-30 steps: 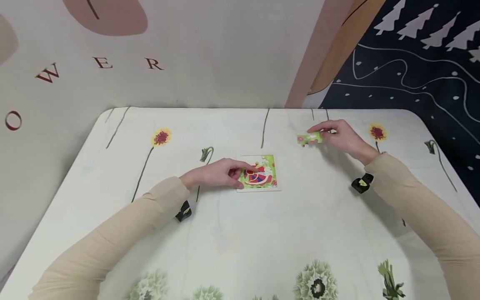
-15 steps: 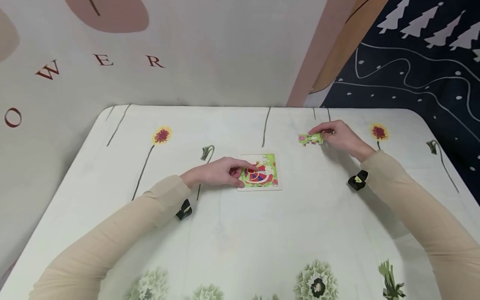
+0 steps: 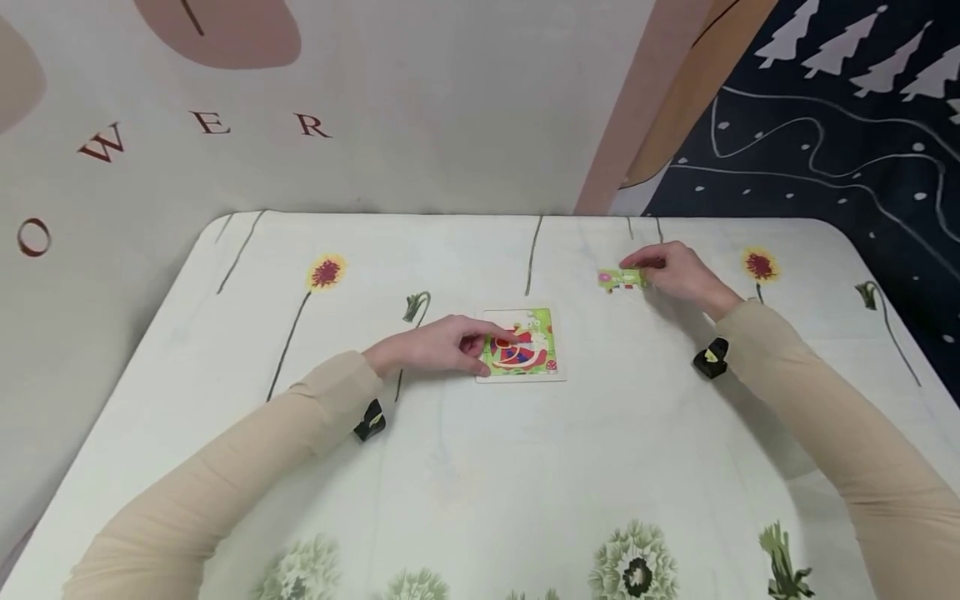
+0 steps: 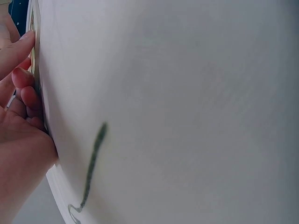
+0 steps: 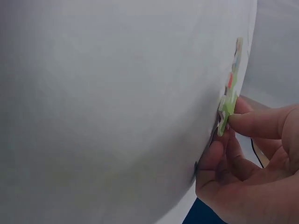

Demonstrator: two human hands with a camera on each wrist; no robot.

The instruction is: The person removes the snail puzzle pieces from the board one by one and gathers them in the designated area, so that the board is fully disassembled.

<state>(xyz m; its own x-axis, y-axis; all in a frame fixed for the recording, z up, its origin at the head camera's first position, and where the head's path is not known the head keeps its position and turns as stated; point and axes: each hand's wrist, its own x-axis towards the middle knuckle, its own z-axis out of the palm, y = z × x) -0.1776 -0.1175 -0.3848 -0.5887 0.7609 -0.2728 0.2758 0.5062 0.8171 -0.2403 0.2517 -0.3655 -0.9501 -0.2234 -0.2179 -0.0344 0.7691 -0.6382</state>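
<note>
A square jigsaw puzzle in a pale tray lies mid-table, with a red and blue snail picture on green; part of its upper left shows bare. My left hand rests on its left side, index finger stretched over the picture and thumb at the lower left corner. In the left wrist view the other fingers curl loosely. Farther right, my right hand pinches a green puzzle piece with a pink flower, between thumb and fingers. In the right wrist view the puzzle piece stands edge-on near the cloth; whether it is several joined cannot be told.
A white cloth printed with flowers and stems covers the table. Behind its far edge rises a pale wall hanging with letters, and a dark one with trees stands at the right.
The right forearm and wrist have shifted slightly left, and the fingers have closed in a little around the green puzzle piece. My left hand stays on the puzzle.
</note>
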